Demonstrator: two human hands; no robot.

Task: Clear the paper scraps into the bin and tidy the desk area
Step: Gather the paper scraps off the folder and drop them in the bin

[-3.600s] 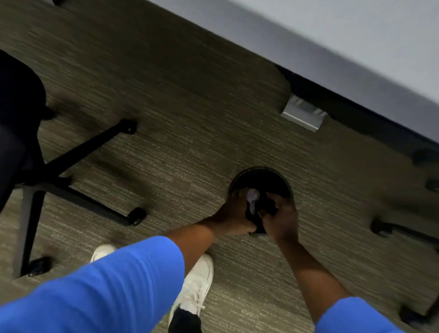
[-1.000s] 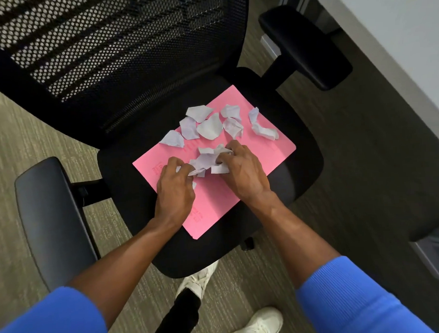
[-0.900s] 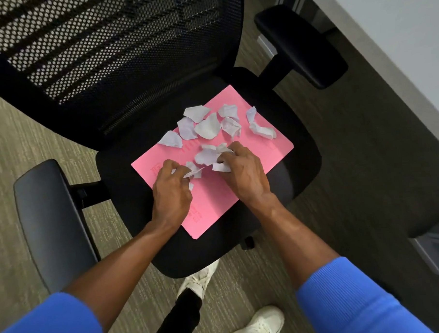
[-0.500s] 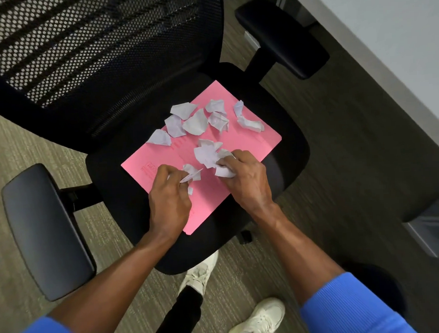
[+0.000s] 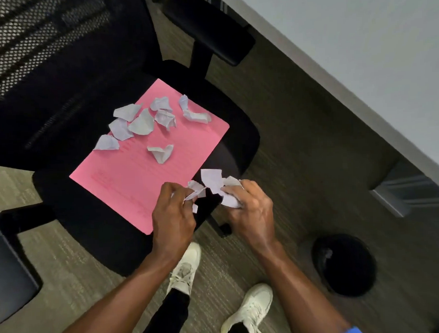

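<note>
A pink folder [image 5: 138, 175] lies on the black seat of an office chair [image 5: 232, 140]. Several torn white paper scraps [image 5: 143, 124] rest on its far half, and one crumpled scrap [image 5: 161, 152] lies alone near the middle. My left hand [image 5: 172, 213] is closed on small paper scraps [image 5: 195, 188] at the seat's front edge. My right hand [image 5: 250, 210] grips a bigger bunch of paper scraps [image 5: 220, 184] just beside it. A round black bin [image 5: 343, 264] stands on the carpet at the lower right, to the right of my hands.
The chair's mesh back [image 5: 44, 40] and right armrest [image 5: 210, 28] rise behind the seat; the left armrest [image 5: 9, 276] is at the left edge. A grey desk edge [image 5: 335, 68] runs diagonally at the right. My white shoes [image 5: 247, 313] stand on the carpet below.
Both hands have lifted off the folder with scraps and drawn back toward the seat's front right edge. The view has swung right, bringing the black bin into sight.
</note>
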